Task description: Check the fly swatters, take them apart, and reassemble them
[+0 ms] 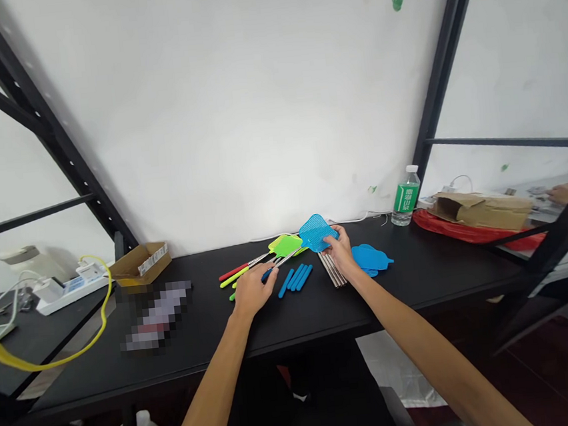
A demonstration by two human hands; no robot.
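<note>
A blue fly swatter (316, 233) spans my two hands, its metal rod running from the mesh head down to a blue handle. My left hand (254, 288) is closed around the handle. At the mesh head, my right hand (338, 248) pinches the lower right edge. Several loose blue handles (298, 278) lie between the hands. Metal rods (330, 269) sit side by side below my right hand, and blue swatter heads (371, 258) are stacked to its right. Behind my left hand lie fly swatters with green heads (287, 245) and red and yellow-green handles (233, 272).
An open cardboard box (141, 263) and a power strip (73, 293) with a yellow cable are on the left. A blurred object (158, 315) lies nearby. On the right stand a water bottle (406, 198) and a brown carton (482, 209) on red plastic. Black posts flank the table.
</note>
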